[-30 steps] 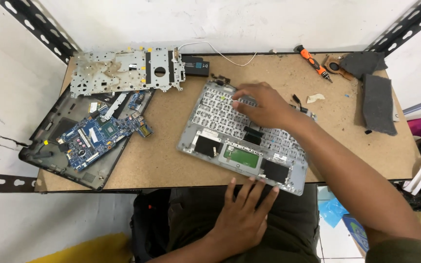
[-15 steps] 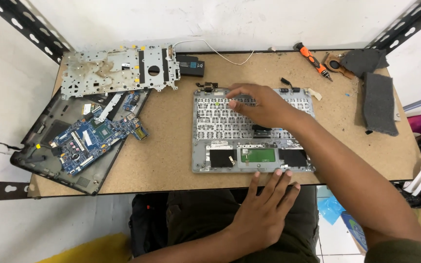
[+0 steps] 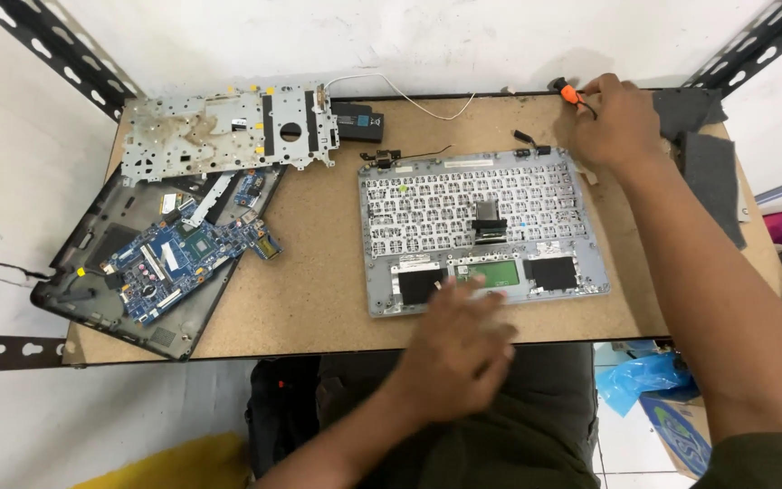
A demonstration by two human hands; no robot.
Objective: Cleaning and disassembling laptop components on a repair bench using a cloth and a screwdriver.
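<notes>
A grey laptop palmrest lies underside up in the middle of the chipboard table, showing the keyboard back and a green touchpad board. My left hand rests flat on its front edge with the fingers spread, holding nothing. My right hand is at the table's back right, past the palmrest's far corner. Its fingers are curled over an orange-handled screwdriver, of which only the orange end shows.
A perforated metal plate lies at the back left. A dark laptop base with a blue motherboard overhangs the left edge. A small black module with a white wire sits behind. Grey cloth pieces lie at the right edge.
The palmrest was turned square to the table edge. My right hand left the keyboard and went to the back right onto the screwdriver. My left hand moved up onto the palmrest's front edge.
</notes>
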